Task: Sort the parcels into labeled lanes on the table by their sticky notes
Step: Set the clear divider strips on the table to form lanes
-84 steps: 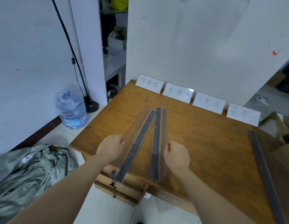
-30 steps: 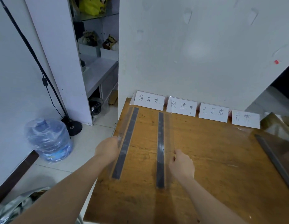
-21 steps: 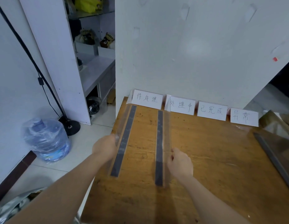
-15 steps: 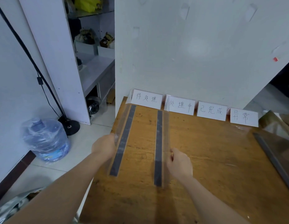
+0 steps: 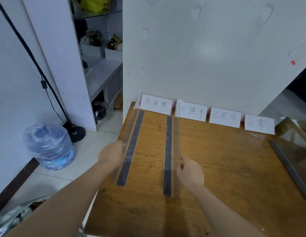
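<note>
The right hand [image 5: 189, 171] pinches the near part of a clear plastic strip with a dark band [image 5: 168, 156], which lies down the brown wooden table [image 5: 234, 177]. At nine o'clock from it, the left hand [image 5: 111, 155] grips a second clear strip with a dark band [image 5: 130, 147] along the table's left edge; that one could slip off onto the floor. If either strip goes crooked, the lane under the white paper card at twelve o'clock [image 5: 155, 104] gets uneven. No parcels are in view. Another see-through sheet [image 5: 292, 151] sits at two o'clock.
</note>
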Available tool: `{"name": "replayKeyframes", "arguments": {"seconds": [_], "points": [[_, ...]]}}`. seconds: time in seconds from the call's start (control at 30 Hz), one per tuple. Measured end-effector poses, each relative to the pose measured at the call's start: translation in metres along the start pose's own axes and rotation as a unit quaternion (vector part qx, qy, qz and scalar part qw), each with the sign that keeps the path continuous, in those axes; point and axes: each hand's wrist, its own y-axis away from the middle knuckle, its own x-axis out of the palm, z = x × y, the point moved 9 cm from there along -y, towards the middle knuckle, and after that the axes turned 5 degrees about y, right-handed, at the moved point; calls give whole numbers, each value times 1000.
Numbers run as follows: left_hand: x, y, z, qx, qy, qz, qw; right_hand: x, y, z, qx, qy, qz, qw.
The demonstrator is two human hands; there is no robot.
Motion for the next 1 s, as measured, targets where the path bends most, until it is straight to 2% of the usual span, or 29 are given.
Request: {"name": "replayKeyframes", "arguments": {"seconds": [0.53,1.0], "points": [[-6,-1,1,-11,-43,-18,999,1,1,0,14,1,17,1000],[-2,3,5,-1,-63,3,998,0,9,3,13,34,35,999]]}}
